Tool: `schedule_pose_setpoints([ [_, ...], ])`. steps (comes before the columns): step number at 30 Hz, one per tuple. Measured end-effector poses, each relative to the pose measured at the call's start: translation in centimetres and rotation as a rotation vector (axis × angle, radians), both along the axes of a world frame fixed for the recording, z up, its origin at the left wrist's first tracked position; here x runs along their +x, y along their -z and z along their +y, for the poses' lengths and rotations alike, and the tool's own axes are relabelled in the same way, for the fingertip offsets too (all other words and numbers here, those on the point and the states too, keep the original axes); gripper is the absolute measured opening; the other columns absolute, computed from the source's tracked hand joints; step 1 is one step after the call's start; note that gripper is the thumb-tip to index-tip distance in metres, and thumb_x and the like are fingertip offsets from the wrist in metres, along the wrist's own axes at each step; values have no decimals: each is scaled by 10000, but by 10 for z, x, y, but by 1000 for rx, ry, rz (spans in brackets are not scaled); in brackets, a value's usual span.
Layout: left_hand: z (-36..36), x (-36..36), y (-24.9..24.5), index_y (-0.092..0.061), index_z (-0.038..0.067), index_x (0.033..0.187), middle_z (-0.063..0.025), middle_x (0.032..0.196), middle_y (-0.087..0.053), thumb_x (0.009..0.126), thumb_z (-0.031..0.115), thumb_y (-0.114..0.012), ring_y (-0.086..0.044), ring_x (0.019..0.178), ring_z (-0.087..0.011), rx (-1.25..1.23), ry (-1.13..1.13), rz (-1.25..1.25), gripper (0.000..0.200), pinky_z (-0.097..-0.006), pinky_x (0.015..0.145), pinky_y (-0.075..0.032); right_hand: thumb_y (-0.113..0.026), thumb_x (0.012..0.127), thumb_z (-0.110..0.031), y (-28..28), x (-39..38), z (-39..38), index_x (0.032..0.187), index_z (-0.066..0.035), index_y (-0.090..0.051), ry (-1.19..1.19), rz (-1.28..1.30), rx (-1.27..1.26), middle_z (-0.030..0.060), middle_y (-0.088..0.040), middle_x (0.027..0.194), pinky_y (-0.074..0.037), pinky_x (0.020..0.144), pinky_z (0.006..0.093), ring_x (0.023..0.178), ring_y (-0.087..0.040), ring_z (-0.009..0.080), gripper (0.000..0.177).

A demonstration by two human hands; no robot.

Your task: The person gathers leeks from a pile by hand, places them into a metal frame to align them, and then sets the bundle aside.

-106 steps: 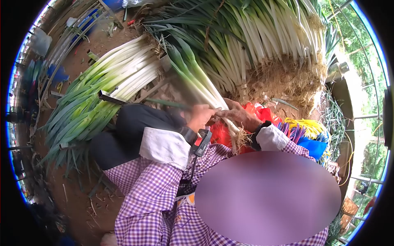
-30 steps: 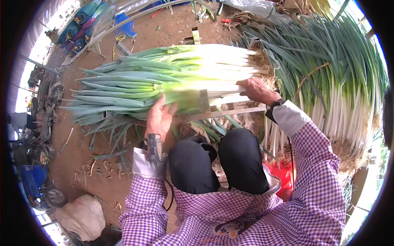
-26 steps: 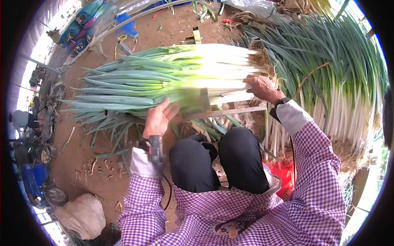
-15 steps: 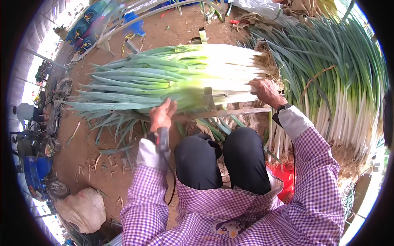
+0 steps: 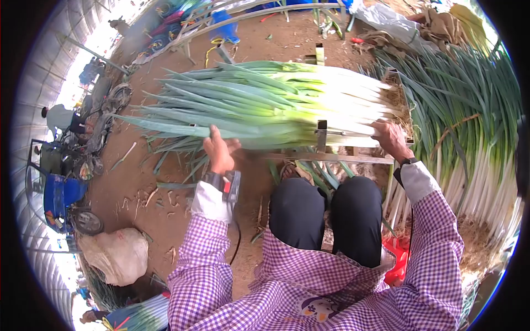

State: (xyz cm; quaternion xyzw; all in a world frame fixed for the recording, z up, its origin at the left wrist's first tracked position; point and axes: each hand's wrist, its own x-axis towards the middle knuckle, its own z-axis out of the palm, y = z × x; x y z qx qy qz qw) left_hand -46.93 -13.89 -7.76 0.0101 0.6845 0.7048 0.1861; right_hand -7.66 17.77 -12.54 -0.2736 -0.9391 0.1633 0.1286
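Note:
A thick pile of long green onions (image 5: 243, 102) lies across a low metal frame (image 5: 353, 157) in front of my knees. Their green leaves point left, and the white stalks end in roots at the right. My left hand (image 5: 221, 153) is at the near edge of the leaves, fingers apart and palm turned toward them, holding nothing. At the root end, my right hand (image 5: 392, 139) has its fingers curled on the white stalk of a near green onion; the fingertips are partly hidden. Dark bands circle both wrists, with a small device at the left one.
A big stack of green onions (image 5: 458, 121) stands on the right. Upright metal posts (image 5: 321, 135) rise from the frame. A white sack (image 5: 118, 256) sits at lower left, a red plastic item (image 5: 396, 259) beside my right knee. Farther left are a blue cart (image 5: 65, 201) and a person (image 5: 61, 118).
The view has shifted, so the scene sits farther right. My left hand is now farther toward the leaf tips, its fingers spread. My right hand stays by the root end.

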Motion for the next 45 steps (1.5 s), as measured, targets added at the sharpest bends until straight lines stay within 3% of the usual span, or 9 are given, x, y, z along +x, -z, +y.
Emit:
schedule_pose_setpoints([
  [8, 30, -43, 7, -505, 43, 1193, -117, 799, -654, 1071, 504, -511, -609, 513, -219, -24, -121, -35, 477, -356, 421, -526, -802, 777, -123, 2, -2, -1, 1135, -138, -761, 11, 34, 18, 97, -719, 948, -532, 778, 464, 900, -692, 347, 361],
  [11, 33, -41, 19, -515, 44, 1197, -123, 822, -642, 1045, 528, -565, -596, 559, -224, 88, -268, -87, 510, -387, 478, -530, -792, 787, -124, 0, -3, -3, 1152, -164, -762, 6, 34, 29, 87, -717, 948, -533, 778, 460, 895, -692, 344, 369],
  [12, 26, -45, 20, -365, 173, 1458, -115, 1182, -626, 1040, 427, -614, -643, 839, -247, 136, -193, -161, 549, -375, 583, -551, -788, 791, -123, 0, -3, -3, 1158, -168, -762, 9, 24, 25, 85, -716, 947, -535, 778, 457, 895, -693, 343, 371],
  [18, 5, -33, 32, -449, 125, 1390, -117, 1116, -609, 992, 441, -705, -653, 864, -244, 340, -107, -319, 570, -371, 705, -598, -810, 763, -119, 2, -2, -2, 1150, -121, -756, 2, 36, 14, 109, -730, 969, -557, 775, 458, 885, -706, 358, 391],
  [24, -5, 74, 3, -578, 47, 1145, -34, 971, -615, 917, 149, -792, -624, 759, -137, -182, 91, 320, 329, -311, 762, -582, -769, 782, -115, 3, -3, -3, 1156, -190, -769, -3, 56, 23, 80, -718, 917, -552, 752, 456, 861, -703, 331, 381],
  [25, -1, 73, 2, -586, 48, 1182, -62, 990, -622, 874, 96, -814, -637, 814, -182, -231, 281, 774, 387, -331, 782, -561, -771, 782, -115, 5, -4, -1, 1164, -197, -768, -10, 67, 29, 79, -719, 917, -552, 750, 455, 860, -704, 329, 391],
  [30, 69, 89, -50, -619, 69, 1279, -116, 1239, -644, 724, 152, -860, -565, 1253, -329, -434, 610, 1474, 610, -491, 1140, -380, -771, 809, -133, 9, 0, 1, 1251, -286, -746, -11, 48, 30, 64, -715, 902, -550, 743, 444, 858, -708, 307, 468],
  [34, 111, 58, -30, -661, 83, 1247, -111, 1251, -668, 721, 264, -847, -547, 1303, -337, -781, 1032, 1537, 587, -561, 1212, -262, -799, 805, -153, -1, -3, -6, 1240, -285, -751, 7, 24, 34, 51, -722, 907, -548, 745, 440, 865, -712, 304, 457],
  [45, 92, 69, 2, -597, 7, 1256, -160, 1265, -623, 765, 220, -845, -577, 1196, -349, -671, 823, 1697, 589, -481, 1052, -429, -733, 856, -210, 23, -1, 6, 1113, -189, -775, 21, 42, 60, 81, -742, 903, -533, 681, 472, 822, -714, 336, 261],
])
